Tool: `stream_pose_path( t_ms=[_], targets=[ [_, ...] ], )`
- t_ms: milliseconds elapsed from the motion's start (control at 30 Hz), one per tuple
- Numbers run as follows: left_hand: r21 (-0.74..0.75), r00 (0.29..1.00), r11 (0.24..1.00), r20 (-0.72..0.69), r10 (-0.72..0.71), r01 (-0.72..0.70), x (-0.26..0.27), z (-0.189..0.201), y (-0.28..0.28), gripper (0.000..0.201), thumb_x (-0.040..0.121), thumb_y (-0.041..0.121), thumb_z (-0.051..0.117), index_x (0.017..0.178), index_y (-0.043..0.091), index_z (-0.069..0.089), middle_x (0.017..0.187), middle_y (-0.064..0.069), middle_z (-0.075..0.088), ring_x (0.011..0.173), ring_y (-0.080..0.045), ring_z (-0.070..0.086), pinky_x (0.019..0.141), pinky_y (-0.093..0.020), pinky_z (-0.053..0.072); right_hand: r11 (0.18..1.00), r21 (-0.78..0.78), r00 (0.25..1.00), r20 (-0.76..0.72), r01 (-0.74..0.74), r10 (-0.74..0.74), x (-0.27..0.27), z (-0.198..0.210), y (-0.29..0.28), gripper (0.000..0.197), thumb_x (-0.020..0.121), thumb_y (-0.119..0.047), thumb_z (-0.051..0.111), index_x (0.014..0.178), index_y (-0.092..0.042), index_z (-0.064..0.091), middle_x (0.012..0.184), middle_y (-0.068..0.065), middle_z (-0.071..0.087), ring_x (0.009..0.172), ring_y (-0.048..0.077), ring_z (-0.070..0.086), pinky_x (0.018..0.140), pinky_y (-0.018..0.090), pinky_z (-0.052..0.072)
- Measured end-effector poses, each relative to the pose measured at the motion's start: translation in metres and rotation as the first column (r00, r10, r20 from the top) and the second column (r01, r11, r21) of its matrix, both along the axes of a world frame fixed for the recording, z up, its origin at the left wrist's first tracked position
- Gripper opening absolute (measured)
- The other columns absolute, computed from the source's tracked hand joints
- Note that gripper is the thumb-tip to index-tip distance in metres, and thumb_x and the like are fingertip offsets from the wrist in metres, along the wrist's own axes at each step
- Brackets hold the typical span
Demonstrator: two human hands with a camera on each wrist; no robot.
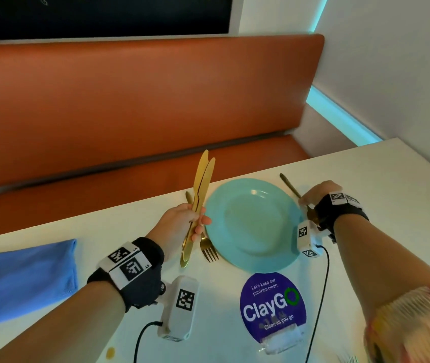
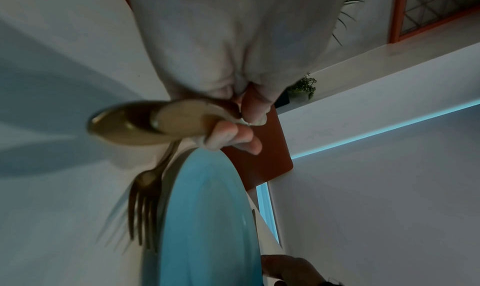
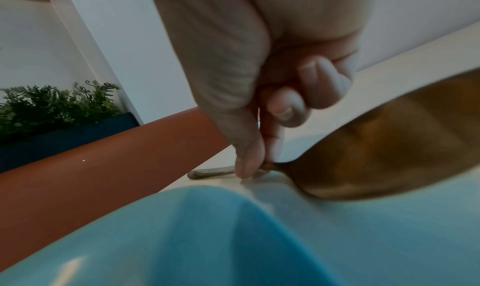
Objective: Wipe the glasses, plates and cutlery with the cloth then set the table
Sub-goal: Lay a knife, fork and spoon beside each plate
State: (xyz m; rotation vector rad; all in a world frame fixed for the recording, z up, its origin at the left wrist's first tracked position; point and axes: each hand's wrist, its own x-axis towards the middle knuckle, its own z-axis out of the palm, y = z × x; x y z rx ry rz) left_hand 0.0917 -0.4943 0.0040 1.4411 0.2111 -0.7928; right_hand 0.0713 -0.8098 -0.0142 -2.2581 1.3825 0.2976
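Note:
My left hand (image 1: 182, 224) grips two gold knives (image 1: 203, 179) by their handles, blades pointing up and away, just left of the teal plate (image 1: 224, 255). The left wrist view shows the knife handle ends (image 2: 145, 124) sticking out of the curled fingers (image 2: 233, 134). A gold fork (image 1: 208, 251) lies on the white table under that hand, beside the plate's left rim (image 2: 207, 218). Right of the plate, my right hand (image 1: 313, 197) pinches a gold spoon (image 1: 290, 184) at its neck with thumb and forefinger (image 3: 249, 161). The spoon's bowl (image 3: 376, 159) points toward me and its handle tip touches the table.
A folded blue cloth (image 1: 22, 279) lies at the table's left. A purple ClayGO sign (image 1: 271, 302) in a clear stand sits in front of the plate. An orange bench (image 1: 130, 100) runs behind the table, and a white wall (image 1: 392, 74) closes the right side.

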Motion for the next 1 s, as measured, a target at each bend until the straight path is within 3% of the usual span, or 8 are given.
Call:
stream_pose_path(
  t_ms=[233,433,500,667,733,833,900,1000],
  targets=[
    [-0.038,1.000,0.999,-0.004,0.011,-0.011,0.000,-0.003,0.002,0.016,0.098,0.002,0.041,0.096,0.005,0.057,0.081,-0.012,0.066,0.060,-0.016,0.047,0.059,-0.027,0.041,0.999,-0.031,1.000,0.024,-0.016,0.017,0.014,-0.001,0.007,0.018,0.065,-0.013,0.076,0.068,0.000,0.066,0.066,0.015,0.067,0.061,0.028,0.067,0.058,0.032,0.058],
    [-0.018,0.999,0.999,0.010,-0.040,0.040,-0.001,-0.003,0.006,0.016,0.099,0.006,0.042,0.096,0.007,0.057,0.088,-0.012,0.069,0.064,-0.016,0.049,0.061,-0.026,0.044,1.000,0.017,0.998,0.053,0.014,-0.015,0.014,-0.006,-0.002,0.027,0.068,-0.023,0.079,0.078,-0.001,0.067,0.072,0.015,0.070,0.065,0.031,0.070,0.069,0.044,0.059],
    [0.010,0.998,0.999,0.029,-0.053,0.053,-0.001,-0.001,0.008,0.017,0.099,0.007,0.042,0.095,0.008,0.058,0.091,-0.014,0.068,0.065,-0.016,0.048,0.062,-0.026,0.044,1.000,0.023,0.998,0.060,0.021,-0.023,0.015,-0.001,-0.003,0.035,0.070,-0.030,0.078,0.083,0.001,0.067,0.077,0.015,0.071,0.070,0.032,0.070,0.073,0.041,0.058],
    [0.062,0.993,0.994,0.065,-0.095,0.091,-0.005,0.009,0.010,0.021,0.099,0.011,0.043,0.087,0.011,0.061,0.100,-0.020,0.065,0.061,-0.015,0.045,0.067,-0.028,0.043,0.946,-0.207,0.968,-0.023,-0.249,0.250,0.024,0.042,0.012,0.049,0.081,-0.049,0.063,0.105,-0.006,0.067,0.107,0.010,0.070,0.101,0.026,0.064,0.086,0.030,0.048],
    [0.062,0.994,0.994,0.062,-0.092,0.089,-0.008,0.015,0.010,0.020,0.099,0.011,0.043,0.087,0.010,0.059,0.096,-0.015,0.068,0.059,-0.014,0.044,0.064,-0.025,0.043,0.890,-0.223,0.900,0.096,-0.397,0.425,0.025,0.061,0.034,0.029,0.082,-0.038,0.066,0.101,-0.016,0.072,0.111,0.003,0.070,0.105,0.022,0.062,0.091,0.024,0.046],
    [0.020,0.997,0.997,0.023,-0.071,0.071,-0.011,0.023,0.011,0.014,0.099,0.010,0.043,0.092,0.007,0.055,0.092,-0.011,0.071,0.057,-0.012,0.044,0.058,-0.022,0.042,0.702,-0.260,0.653,0.257,-0.663,0.712,0.018,0.083,0.097,0.014,0.083,-0.024,0.067,0.094,-0.023,0.075,0.104,-0.004,0.071,0.100,0.012,0.063,0.086,0.010,0.039],
    [0.000,0.998,0.998,0.002,-0.059,0.059,-0.015,0.029,0.013,0.015,0.099,0.011,0.042,0.095,0.005,0.055,0.091,-0.012,0.072,0.058,-0.012,0.046,0.056,-0.022,0.042,0.507,-0.281,0.457,0.226,-0.815,0.860,0.009,0.090,0.140,0.015,0.085,-0.024,0.065,0.096,-0.024,0.075,0.105,-0.005,0.070,0.099,0.013,0.063,0.089,0.023,0.047],
    [-0.045,0.999,0.998,-0.019,-0.041,0.040,-0.021,0.040,0.019,0.018,0.100,0.010,0.040,0.099,0.003,0.056,0.085,-0.013,0.072,0.059,-0.013,0.047,0.054,-0.021,0.041,0.300,-0.327,0.276,0.119,-0.896,0.954,0.000,0.088,0.178,0.020,0.088,-0.022,0.058,0.100,-0.025,0.073,0.110,-0.004,0.068,0.102,0.019,0.062,0.087,0.037,0.051]
  ],
)
